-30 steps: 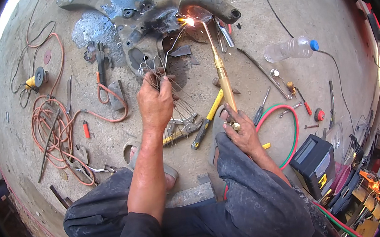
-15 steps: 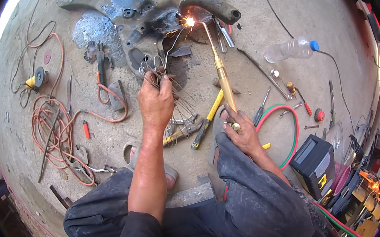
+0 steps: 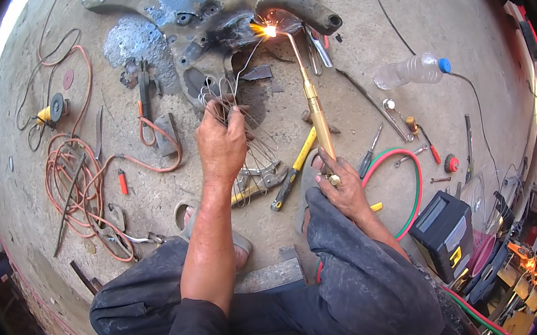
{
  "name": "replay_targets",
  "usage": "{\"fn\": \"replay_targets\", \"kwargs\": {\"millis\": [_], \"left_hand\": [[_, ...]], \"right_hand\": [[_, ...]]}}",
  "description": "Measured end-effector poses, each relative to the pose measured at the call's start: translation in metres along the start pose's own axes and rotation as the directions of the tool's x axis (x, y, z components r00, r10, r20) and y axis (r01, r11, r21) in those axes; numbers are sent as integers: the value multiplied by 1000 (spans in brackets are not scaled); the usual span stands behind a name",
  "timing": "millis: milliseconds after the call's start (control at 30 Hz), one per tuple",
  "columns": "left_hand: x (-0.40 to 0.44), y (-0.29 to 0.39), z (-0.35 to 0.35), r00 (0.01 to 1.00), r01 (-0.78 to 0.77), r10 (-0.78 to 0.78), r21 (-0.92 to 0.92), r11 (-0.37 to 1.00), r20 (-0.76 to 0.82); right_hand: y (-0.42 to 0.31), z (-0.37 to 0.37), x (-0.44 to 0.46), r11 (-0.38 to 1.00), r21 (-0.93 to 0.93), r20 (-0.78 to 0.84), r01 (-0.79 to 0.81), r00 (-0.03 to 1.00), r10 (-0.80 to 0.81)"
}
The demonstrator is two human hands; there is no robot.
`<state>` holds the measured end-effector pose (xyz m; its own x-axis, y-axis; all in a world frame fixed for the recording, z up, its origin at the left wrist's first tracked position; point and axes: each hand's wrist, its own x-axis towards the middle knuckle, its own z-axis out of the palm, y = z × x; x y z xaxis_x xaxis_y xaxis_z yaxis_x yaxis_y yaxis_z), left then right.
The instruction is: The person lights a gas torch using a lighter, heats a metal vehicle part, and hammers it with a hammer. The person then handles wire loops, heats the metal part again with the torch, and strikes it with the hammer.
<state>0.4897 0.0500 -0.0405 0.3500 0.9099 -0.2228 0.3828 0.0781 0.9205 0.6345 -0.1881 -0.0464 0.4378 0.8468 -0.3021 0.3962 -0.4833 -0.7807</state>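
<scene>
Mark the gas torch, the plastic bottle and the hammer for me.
Gas torch (image 3: pixel 321 123): head view, on its brass handle.
Plastic bottle (image 3: pixel 406 71): head view, on its clear body.
Hammer (image 3: pixel 304 150): head view, on the yellow part of its handle.

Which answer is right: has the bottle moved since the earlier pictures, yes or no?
No. Judged against the black case, the bottle lies in the same spot, its cap still pointing right in the view.
</scene>
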Motion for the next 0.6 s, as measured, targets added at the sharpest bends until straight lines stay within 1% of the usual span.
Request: {"fn": "replay_targets", "kwargs": {"millis": [100, 333, 500, 600], "left_hand": [[-1, 10, -1, 999, 48, -48, -6, 999, 16], [3, 5, 1, 999, 41, -41, -12, 999, 16], [2, 7, 2, 998, 57, -56, -16, 998, 14], [1, 4, 6, 997, 16, -21, -74, 997, -73]], "right_hand": [[1, 1, 0, 1000, 1, -4, 7, 1000, -7], [-3, 0, 2, 1000, -16, -2, -24, 1000, 24], [-2, 0, 1, 1000, -11, 0, -10, 1000, 10], [-1, 0, 1, 1000, -6, -3, 1, 1000, -1]]}}
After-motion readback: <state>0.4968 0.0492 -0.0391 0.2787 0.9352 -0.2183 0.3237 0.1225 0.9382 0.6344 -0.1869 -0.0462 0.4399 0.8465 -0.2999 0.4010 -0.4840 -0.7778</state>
